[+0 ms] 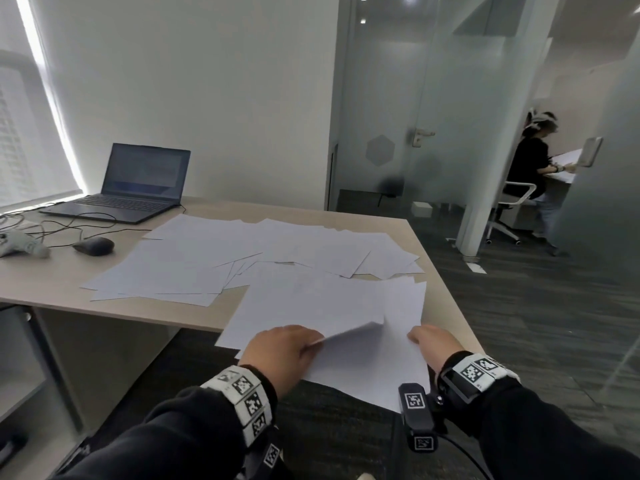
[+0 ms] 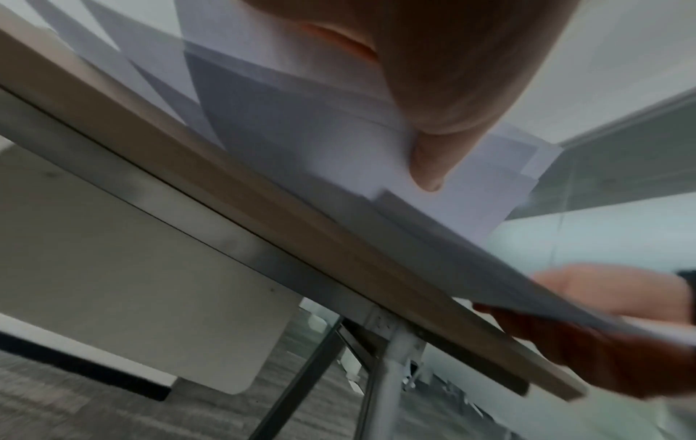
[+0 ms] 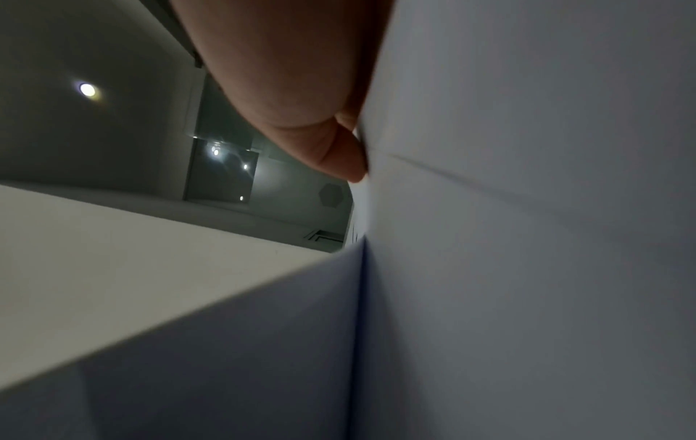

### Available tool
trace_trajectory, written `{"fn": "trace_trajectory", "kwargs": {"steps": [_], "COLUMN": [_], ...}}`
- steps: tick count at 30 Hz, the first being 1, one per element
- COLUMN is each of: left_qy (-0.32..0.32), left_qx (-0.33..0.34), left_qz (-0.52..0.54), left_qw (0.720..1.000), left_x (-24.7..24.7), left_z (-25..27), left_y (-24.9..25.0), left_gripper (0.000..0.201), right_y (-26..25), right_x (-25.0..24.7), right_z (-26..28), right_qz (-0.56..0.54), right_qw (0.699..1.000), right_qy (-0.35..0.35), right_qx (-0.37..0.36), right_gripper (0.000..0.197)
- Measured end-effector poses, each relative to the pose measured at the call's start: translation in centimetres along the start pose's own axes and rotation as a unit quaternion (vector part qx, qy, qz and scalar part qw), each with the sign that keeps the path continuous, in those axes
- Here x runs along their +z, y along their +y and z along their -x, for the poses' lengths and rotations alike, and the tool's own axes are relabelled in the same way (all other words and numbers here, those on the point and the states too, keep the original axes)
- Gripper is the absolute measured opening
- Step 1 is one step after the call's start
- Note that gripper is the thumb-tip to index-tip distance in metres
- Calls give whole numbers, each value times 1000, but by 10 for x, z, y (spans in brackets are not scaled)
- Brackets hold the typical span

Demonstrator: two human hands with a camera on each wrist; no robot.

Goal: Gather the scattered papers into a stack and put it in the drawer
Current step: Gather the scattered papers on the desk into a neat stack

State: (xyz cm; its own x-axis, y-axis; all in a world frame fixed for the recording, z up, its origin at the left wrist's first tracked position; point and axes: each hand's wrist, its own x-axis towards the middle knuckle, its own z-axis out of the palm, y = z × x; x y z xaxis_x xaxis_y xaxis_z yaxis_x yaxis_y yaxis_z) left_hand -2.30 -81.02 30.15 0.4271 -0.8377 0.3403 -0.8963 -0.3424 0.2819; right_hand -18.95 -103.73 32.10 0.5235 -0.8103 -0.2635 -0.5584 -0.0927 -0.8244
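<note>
Two hands: left hand [image 1: 284, 348] pinches the gathered sheets [image 1: 363, 362]; right hand [image 1: 434, 341] grips their other side.
Gathered sheets: overhang the table [image 1: 446, 306] edge; could sag and slip.
Scattered papers [image 1: 242, 258]: farther in; dragging may push them off.

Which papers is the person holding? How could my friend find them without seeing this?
Start at the light wooden desk covered with scattered white papers. Go to its near right corner, where the left hand and right hand both grip the held white sheets. Only these hang past the desk edge, one corner curling up.
</note>
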Motion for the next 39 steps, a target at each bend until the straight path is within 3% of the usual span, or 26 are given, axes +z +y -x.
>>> {"fn": "trace_trajectory", "kwargs": {"steps": [3, 6, 8, 10, 12, 14, 16, 19, 24, 27, 30, 36, 39], "left_qy": [-35, -53, -85, -97, -82, -109, -151, -185, -180, -166, -129, -41, -14], "left_qx": [44, 67, 54, -11, -118, -219, -260, -219, -145, -166, -216, -296, -277], "left_qz": [-20, -4, 20, 55, 48, 0, -27, -59, -38, 7, 89, 335, 434], "left_qw": [998, 996, 995, 994, 989, 970, 953, 956, 972, 972, 964, 894, 857], "left_x": [16, 18, 14, 5, -2, -9, -11, -6, 11, 11, 5, -16, -25], "left_z": [1, 3, 6, 6, 0, -8, -12, -8, -8, -12, -24, -68, -87], "left_y": [19, 37, 44, 41, 27, 8, -6, -2, 22, 27, 23, 14, 14], "left_gripper": [50, 50, 60, 77, 88, 86, 84, 84, 81, 81, 82, 76, 43], "right_y": [4, 7, 14, 22, 24, 29, 31, 34, 30, 32, 32, 17, 3], "right_x": [9, 13, 11, 6, 2, 0, 2, 8, 7, -1, -14, -28, -34], "right_z": [1, 0, -7, -10, -7, -9, -9, -9, 4, 7, 11, 17, 17], "right_qz": [-100, -127, -132, -124, -125, -129, -133, -154, -153, -140, -124, -168, -197], "right_qw": [995, 992, 991, 992, 992, 991, 990, 987, 986, 989, 990, 973, 963], "right_qy": [6, -9, -14, -23, -25, -30, -36, -40, -60, -54, -36, -31, -22], "right_qx": [13, 13, 10, 10, 13, 10, 15, 18, 17, 2, -61, -154, -185], "right_gripper": [35, 33, 44, 35, 27, 26, 37, 31, 20, 16, 17, 19, 20]}}
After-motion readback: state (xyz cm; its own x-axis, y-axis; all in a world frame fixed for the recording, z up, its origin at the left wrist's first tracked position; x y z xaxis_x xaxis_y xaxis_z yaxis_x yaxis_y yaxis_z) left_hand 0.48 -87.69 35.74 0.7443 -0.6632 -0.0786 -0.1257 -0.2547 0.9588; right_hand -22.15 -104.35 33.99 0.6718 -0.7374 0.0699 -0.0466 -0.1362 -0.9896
